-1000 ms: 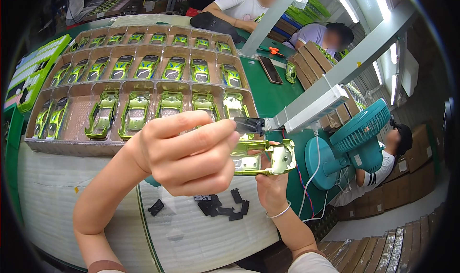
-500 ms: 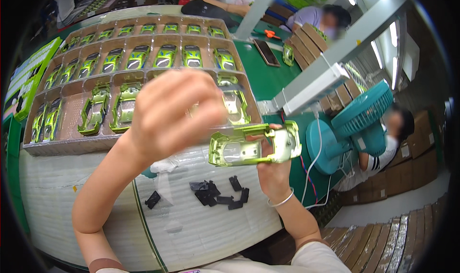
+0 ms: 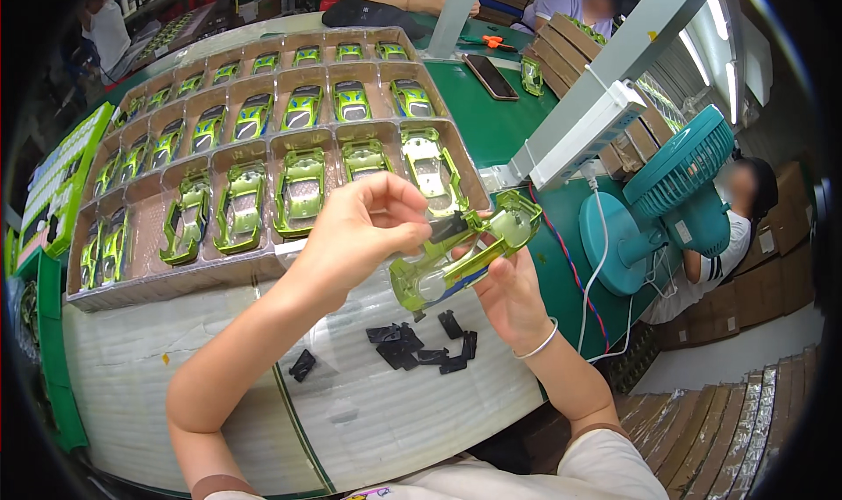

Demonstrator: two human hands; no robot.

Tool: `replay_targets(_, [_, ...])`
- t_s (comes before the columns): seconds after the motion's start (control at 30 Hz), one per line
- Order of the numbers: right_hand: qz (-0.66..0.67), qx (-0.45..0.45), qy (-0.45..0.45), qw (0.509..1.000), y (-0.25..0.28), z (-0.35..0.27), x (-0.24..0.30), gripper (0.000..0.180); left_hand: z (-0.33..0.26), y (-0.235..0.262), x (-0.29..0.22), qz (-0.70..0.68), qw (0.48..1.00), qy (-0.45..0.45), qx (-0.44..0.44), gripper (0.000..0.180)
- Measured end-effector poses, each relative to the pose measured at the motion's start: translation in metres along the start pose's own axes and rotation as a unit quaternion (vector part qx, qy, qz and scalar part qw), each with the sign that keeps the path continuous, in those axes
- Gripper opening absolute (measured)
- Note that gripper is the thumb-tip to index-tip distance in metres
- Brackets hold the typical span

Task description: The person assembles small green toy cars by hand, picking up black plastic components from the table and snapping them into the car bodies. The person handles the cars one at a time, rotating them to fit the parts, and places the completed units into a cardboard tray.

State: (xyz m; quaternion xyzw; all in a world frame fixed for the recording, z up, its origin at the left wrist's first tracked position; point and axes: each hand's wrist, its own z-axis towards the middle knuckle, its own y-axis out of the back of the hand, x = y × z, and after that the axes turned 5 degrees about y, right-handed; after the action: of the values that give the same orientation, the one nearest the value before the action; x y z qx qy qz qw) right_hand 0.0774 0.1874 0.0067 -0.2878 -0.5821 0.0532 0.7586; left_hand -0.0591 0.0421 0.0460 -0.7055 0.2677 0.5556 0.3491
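My right hand (image 3: pixel 516 300) grips a lime-green toy car body shell (image 3: pixel 478 263), its hollow inside partly facing me and the shell tilted. My left hand (image 3: pixel 373 228) is closed in a pinch at the shell's far-left edge. Its fingertips hold a small black plastic piece (image 3: pixel 449 230), which overlaps the shell; whether it is seated there I cannot tell. Below the shell, several loose black plastic pieces (image 3: pixel 399 346) lie on the white work surface, and one black piece (image 3: pixel 303 365) lies apart to the left.
A divided tray (image 3: pixel 167 285) of green car shells stands behind my hands. To the right are a teal fan (image 3: pixel 671 184), white cables and a power strip (image 3: pixel 588 136) on a grey post. A phone (image 3: pixel 491 77) lies on the green tabletop. Co-workers sit at the back and right.
My left hand has come down beside the shell, bringing the black piece to it. The shell has turned from nearly level to a slant. The whole view has shifted slightly.
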Motion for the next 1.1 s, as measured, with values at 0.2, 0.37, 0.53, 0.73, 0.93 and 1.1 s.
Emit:
replay_targets(0.2, [-0.059, 0.000, 0.013, 0.998, 0.000, 0.000, -0.001, 0.058, 0.007, 0.002, 0.012, -0.046, 0.998, 0.048, 0.012, 0.022])
replay_targets(0.37, [-0.049, -0.006, -0.008, 0.999, -0.002, 0.002, 0.004, 0.059, 0.008, -0.001, 0.019, -0.025, 1.000, 0.011, -0.015, 0.019])
replay_targets(0.53, [-0.053, -0.005, -0.009, 0.999, -0.002, 0.001, 0.007, 0.059, 0.005, -0.008, 0.025, -0.015, 0.999, -0.016, -0.037, 0.017])
replay_targets(0.73, [-0.092, 0.007, 0.013, 0.996, -0.003, 0.001, 0.002, 0.063, 0.001, -0.014, 0.028, 0.040, 0.992, -0.102, -0.063, 0.012])
replay_targets(0.93, [-0.153, 0.018, 0.061, 0.986, -0.004, -0.003, 0.002, 0.066, -0.002, -0.021, 0.028, 0.144, 0.968, -0.189, -0.080, 0.011])
replay_targets(1.1, [-0.168, 0.008, 0.064, 0.984, -0.005, -0.003, 0.001, 0.066, -0.003, -0.020, 0.028, 0.163, 0.967, -0.183, -0.068, 0.012])
